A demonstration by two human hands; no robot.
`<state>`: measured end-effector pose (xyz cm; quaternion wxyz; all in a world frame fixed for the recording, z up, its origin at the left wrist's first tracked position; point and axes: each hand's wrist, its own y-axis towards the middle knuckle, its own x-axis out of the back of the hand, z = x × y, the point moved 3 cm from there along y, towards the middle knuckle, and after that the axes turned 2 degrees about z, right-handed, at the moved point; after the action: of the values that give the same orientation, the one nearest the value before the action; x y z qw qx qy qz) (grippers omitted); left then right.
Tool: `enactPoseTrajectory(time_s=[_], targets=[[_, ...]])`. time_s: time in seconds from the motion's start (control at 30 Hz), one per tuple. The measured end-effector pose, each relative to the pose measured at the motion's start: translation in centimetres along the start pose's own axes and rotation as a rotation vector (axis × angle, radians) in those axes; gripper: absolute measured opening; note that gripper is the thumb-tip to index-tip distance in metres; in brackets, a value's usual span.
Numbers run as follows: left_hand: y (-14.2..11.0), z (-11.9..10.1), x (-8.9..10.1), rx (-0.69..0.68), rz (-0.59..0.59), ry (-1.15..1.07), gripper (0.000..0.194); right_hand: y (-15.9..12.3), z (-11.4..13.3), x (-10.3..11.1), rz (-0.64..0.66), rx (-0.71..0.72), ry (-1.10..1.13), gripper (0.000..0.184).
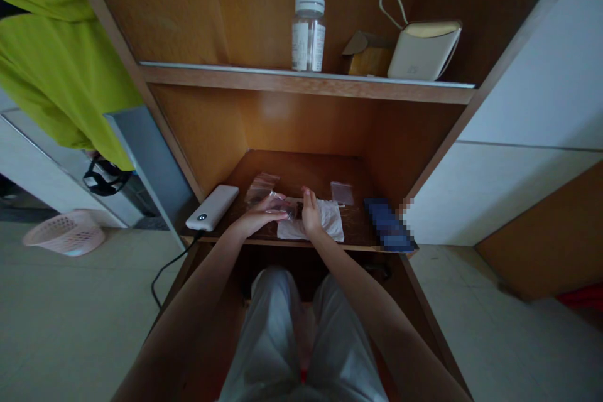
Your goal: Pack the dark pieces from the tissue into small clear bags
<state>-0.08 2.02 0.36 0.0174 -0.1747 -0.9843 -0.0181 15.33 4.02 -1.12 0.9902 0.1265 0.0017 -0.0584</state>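
At far left, one pink basket stands on the floor below one yellow-green garment. One dark cable runs up to one white power bank, which lies at the left end of the desk. Next come several loose bags, clear and overlapping, too merged to count.

In front of them is the left hand, thumb and fingers spread around one clear bag and holding it over the left part of one white cloth. A few dark bits show between the two hands, too small to count. The right hand stands on edge over the cloth, fingers straight and close together; whether it holds anything cannot be told. On the shelf above is one clear bottle with a white cap.

Right of the cloth, one single small bag lies flat toward the back. Above it to the right, the shelf carries one brown box just beside one pale case with one loop. One blue slab, blurred, lies at the desk's right end.
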Motion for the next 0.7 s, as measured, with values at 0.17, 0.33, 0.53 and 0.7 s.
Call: enactPoseTrajectory(time_s=[0.17,0.33,0.53,0.7], targets=[[-0.3,-0.6,0.4,0.014,0.006,0.049,0.053,0.1,-0.4,0.0,-0.011,-0.015,0.033,0.047],[-0.3,-0.3,1.1,-0.028,0.020,0.018,0.051,0.2,-0.8,0.0,-0.041,0.015,0.024,0.037],[0.3,-0.9,0.7,-0.130,-0.011,-0.216,0.045,0.4,-0.4,0.3,-0.101,0.153,0.008,0.020],[1.0,-1.6,-0.6,-0.157,-0.026,-0.374,0.045,0.8,0.2,0.2,-0.076,0.105,0.079,0.023]])
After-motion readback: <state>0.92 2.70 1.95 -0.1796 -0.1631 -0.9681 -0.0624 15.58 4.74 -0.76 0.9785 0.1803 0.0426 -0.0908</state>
